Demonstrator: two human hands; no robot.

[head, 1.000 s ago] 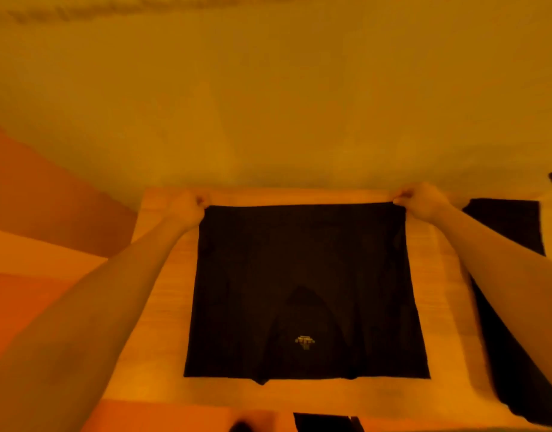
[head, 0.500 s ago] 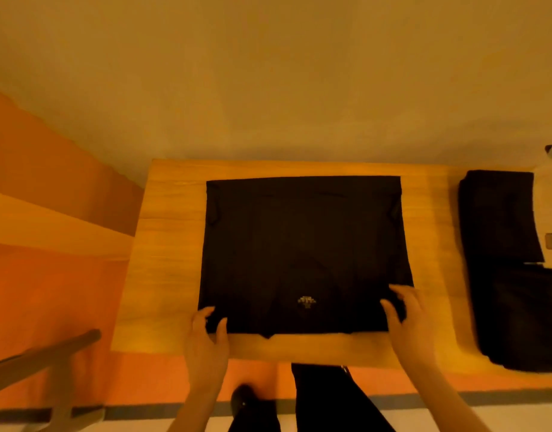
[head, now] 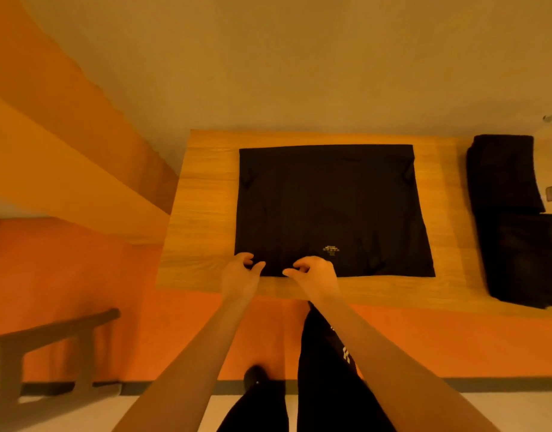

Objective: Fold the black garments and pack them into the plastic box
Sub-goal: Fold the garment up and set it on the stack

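Black garment (head: pixel 327 207) lay spread flat on the wooden table (head: pixel 203 213), folded into a near-square panel with crisp straight edges and small tucks of cloth at both far corners. A tiny gold printed label (head: pixel 331 250) showed close to its near edge, and a faint curved seam could be made out in the cloth around it. It sat roughly in the middle of the tabletop, slightly nearer the far edge, its sides running square to the table's edges.

Half a second before, the two hands had been wide apart, one at each near corner of the panel. By this moment both had come to the near-left corner. The left hand (head: pixel 238 274) rested at the very corner, fingers curled and thumb reaching toward the hem; the right hand (head: pixel 316 271) sat just beside it, fingers bent, pinching at the same near edge. Whether cloth was truly caught between the fingers I could not tell.

The panel was a touch wider than deep, its long axis running left to right, with the label end toward the person.

More black garments (head: pixel 511 213) were piled at the right end of the table, well apart from the panel.
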